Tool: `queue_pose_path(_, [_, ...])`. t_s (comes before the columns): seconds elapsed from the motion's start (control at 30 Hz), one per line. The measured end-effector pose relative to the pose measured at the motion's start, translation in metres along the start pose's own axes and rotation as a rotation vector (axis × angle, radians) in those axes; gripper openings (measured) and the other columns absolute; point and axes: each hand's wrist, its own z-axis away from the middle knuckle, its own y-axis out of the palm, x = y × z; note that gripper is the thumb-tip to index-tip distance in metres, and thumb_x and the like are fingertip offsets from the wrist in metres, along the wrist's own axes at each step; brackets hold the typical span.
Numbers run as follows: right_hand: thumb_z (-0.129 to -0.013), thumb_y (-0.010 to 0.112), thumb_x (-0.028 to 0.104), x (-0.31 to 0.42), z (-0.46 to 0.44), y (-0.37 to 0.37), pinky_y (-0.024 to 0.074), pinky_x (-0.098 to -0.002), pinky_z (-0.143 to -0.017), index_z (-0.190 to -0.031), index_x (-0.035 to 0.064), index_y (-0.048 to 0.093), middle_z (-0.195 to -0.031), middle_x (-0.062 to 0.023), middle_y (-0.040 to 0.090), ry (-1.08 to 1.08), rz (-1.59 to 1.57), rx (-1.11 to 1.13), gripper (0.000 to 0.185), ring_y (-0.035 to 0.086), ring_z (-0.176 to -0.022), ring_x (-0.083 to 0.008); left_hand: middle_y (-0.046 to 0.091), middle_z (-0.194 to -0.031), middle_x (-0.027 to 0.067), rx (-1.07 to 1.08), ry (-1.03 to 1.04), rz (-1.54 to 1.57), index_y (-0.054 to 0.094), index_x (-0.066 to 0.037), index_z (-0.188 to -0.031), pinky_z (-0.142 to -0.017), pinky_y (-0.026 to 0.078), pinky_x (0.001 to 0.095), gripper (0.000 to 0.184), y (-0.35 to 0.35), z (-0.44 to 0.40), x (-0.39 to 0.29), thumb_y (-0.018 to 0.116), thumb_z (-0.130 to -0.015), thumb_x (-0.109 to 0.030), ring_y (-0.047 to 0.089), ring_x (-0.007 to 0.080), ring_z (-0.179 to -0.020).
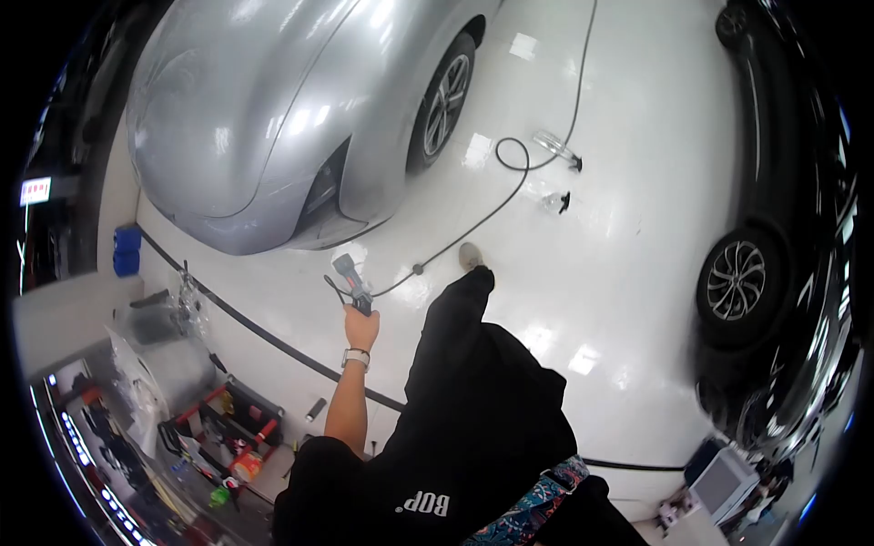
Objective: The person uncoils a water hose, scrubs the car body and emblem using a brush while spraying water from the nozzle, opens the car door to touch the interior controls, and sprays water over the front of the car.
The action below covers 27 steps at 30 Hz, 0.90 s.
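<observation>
My left hand [361, 329] is wrapped round the handle of a grey and black heat gun [351, 278], held out in front of me with its nozzle toward the silver car [264, 118]. A dark cord [473, 226] runs from near the tool across the floor, with a loop in it. The car's front bumper is close beyond the tool, and they look apart. My right hand is out of view.
Two clear spray bottles [555, 147] lie on the floor by the cord's loop. A black car [760, 264] stands at the right. At lower left are a tool tote [223, 428] and a large roll wrapped in plastic [164, 359]. A monitor [724, 482] is at lower right.
</observation>
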Motion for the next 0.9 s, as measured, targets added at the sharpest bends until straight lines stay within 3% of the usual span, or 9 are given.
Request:
queue_pose_path(0.33, [-0.093, 0.06, 0.029, 0.201, 0.004, -0.03, 0.0385, -0.0288, -0.047, -0.074, 0.0116, 0.057, -0.058, 0.0036, 0.046, -0.232, 0.103, -0.097, 0.026, 0.047, -0.051, -0.0111, 0.066, -0.088, 0.0294, 0.071, 0.081, 0.268, 0.046, 0.009, -0.107, -0.074, 0.052, 0.0488, 0.048, 0.007, -0.025, -0.103, 0.071, -0.075, -0.017, 0.066, 0.0464, -0.085])
queue_pose_path(0.47, [-0.093, 0.061, 0.03, 0.325, -0.009, -0.026, 0.0383, -0.0288, -0.048, -0.074, 0.012, 0.057, -0.059, 0.0037, 0.047, -0.514, 0.271, -0.099, 0.027, 0.047, -0.053, -0.0109, 0.066, -0.087, 0.0279, 0.023, 0.132, 0.311, 0.046, 0.008, -0.106, -0.072, 0.052, 0.0478, 0.047, -0.021, -0.022, -0.136, 0.07, -0.075, -0.018, 0.066, 0.0448, -0.082])
queue_pose_path(0.53, [-0.091, 0.061, 0.03, 0.408, -0.05, -0.025, 0.0366, -0.0303, -0.048, -0.074, 0.0114, 0.057, -0.06, 0.0041, 0.048, -0.69, 0.544, -0.16, 0.026, 0.046, -0.053, -0.009, 0.066, -0.086, 0.0273, -0.024, 0.128, 0.371, 0.046, 0.008, -0.108, -0.072, 0.052, 0.0475, 0.048, -0.027, -0.02, -0.146, 0.07, -0.075, -0.017, 0.066, 0.0448, -0.082])
queue_pose_path(0.57, [-0.09, 0.061, 0.029, 0.463, 0.01, 0.041, 0.0361, -0.0304, -0.048, -0.075, 0.008, 0.058, -0.059, 0.0037, 0.049, -0.727, 0.678, -0.193, 0.026, 0.046, -0.054, -0.0085, 0.066, -0.086, 0.0268, -0.058, 0.14, 0.421, 0.046, 0.008, -0.11, -0.073, 0.052, 0.0471, 0.049, -0.03, -0.018, -0.148, 0.07, -0.075, -0.017, 0.066, 0.0449, -0.082])
queue_pose_path(0.63, [-0.092, 0.061, 0.029, 0.527, -0.014, 0.084, 0.0339, -0.0294, -0.047, -0.075, 0.0096, 0.056, -0.057, 0.005, 0.048, -0.946, 0.835, -0.046, 0.026, 0.044, -0.051, -0.0078, 0.066, -0.093, 0.0273, -0.105, 0.13, 0.456, 0.047, 0.007, -0.114, -0.076, 0.051, 0.0457, 0.049, -0.027, -0.022, -0.144, 0.07, -0.076, -0.015, 0.066, 0.0426, -0.089])
queue_pose_path(0.67, [-0.09, 0.06, 0.031, 0.551, 0.018, 0.127, 0.0409, -0.0338, -0.051, -0.078, 0.0025, 0.059, -0.059, -0.0032, 0.054, -0.976, 0.951, -0.042, 0.031, 0.051, -0.055, -0.0124, 0.065, -0.097, 0.0265, -0.121, 0.122, 0.439, 0.048, 0.008, -0.114, -0.078, 0.051, 0.0449, 0.049, -0.026, -0.023, -0.144, 0.071, -0.077, -0.014, 0.065, 0.0397, -0.09])
queue_pose_path(0.73, [-0.088, 0.062, 0.033, 0.586, 0.043, 0.169, 0.0485, -0.0434, -0.063, -0.089, 0.0008, 0.06, -0.069, -0.0164, 0.063, -1.113, 1.237, -0.041, 0.032, 0.062, -0.065, -0.0309, 0.064, -0.094, 0.0191, -0.083, 0.073, 0.584, 0.05, 0.008, -0.114, -0.08, 0.05, 0.0426, 0.048, -0.025, -0.026, -0.142, 0.071, -0.076, -0.013, 0.063, 0.0316, -0.087])
queue_pose_path(0.83, [-0.088, 0.063, 0.032, 0.634, 0.117, 0.2, 0.0498, -0.0449, -0.072, -0.103, -0.0011, 0.06, -0.085, -0.0205, 0.066, -1.031, 1.393, 0.021, 0.036, 0.064, -0.077, -0.0356, 0.059, -0.075, 0.0114, -0.091, 0.009, 0.709, 0.047, 0.007, -0.108, -0.043, 0.046, 0.029, 0.037, -0.038, -0.008, -0.168, 0.066, -0.079, -0.006, 0.056, 0.0165, -0.049])
queue_pose_path(0.9, [-0.089, 0.064, 0.027, 0.657, 0.161, 0.199, 0.0507, -0.0418, -0.071, -0.105, -0.0012, 0.06, -0.085, -0.0174, 0.066, -1.048, 1.456, 0.104, 0.032, 0.065, -0.077, -0.0302, 0.058, -0.073, 0.0102, -0.101, -0.028, 0.739, 0.046, 0.007, -0.104, -0.043, 0.045, 0.0288, 0.034, -0.042, 0.001, -0.178, 0.065, -0.079, -0.006, 0.055, 0.0164, -0.047])
